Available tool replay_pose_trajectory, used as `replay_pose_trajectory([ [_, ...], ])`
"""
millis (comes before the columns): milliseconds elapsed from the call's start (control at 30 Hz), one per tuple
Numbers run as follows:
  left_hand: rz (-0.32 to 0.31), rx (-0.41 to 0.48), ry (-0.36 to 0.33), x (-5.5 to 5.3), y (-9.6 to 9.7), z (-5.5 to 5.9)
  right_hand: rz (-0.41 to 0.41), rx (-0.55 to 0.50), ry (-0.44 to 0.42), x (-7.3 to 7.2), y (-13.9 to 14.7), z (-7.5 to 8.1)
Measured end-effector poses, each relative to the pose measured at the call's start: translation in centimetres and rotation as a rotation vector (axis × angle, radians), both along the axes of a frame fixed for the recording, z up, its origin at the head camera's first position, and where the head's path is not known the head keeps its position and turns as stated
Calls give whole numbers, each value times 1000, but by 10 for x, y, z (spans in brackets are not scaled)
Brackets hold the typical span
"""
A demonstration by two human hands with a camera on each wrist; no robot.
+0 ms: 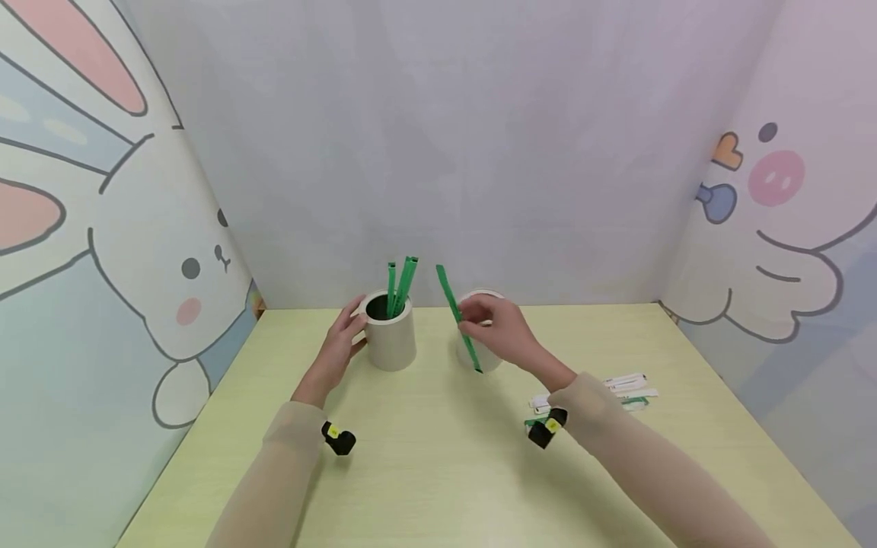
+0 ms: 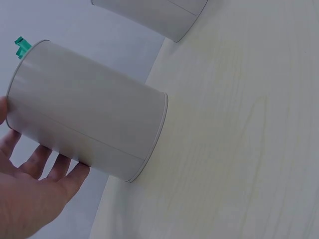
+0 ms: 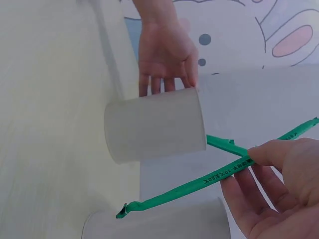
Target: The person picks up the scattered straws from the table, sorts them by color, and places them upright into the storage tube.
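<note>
In the head view, the left hand grips the left cup, fingers and thumb bent round its left side. Several green sticks stand inside this cup. The right hand pinches a slanted green strip at the near side of the right cup. White and green packets lie on the table at right, partly behind the right sleeve.

In the left wrist view, the left fingertips touch the cup's wall.

In the right wrist view, thumb and fingers hold the strip, which carries dark printing.
</note>
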State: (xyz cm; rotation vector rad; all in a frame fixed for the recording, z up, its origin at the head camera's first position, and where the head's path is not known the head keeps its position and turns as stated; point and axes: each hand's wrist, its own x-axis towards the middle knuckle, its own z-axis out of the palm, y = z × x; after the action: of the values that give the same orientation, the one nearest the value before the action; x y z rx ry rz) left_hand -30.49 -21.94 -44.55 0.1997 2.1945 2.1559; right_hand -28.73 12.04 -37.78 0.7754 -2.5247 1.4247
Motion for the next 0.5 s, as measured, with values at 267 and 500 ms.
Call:
replay_pose_trajectory([
  [267, -3, 7, 11, 0, 0, 1, -6, -138, -24, -12, -34, 28],
  [500, -5, 23, 6, 0, 0, 1, 3, -290, -42, -21, -64, 53],
])
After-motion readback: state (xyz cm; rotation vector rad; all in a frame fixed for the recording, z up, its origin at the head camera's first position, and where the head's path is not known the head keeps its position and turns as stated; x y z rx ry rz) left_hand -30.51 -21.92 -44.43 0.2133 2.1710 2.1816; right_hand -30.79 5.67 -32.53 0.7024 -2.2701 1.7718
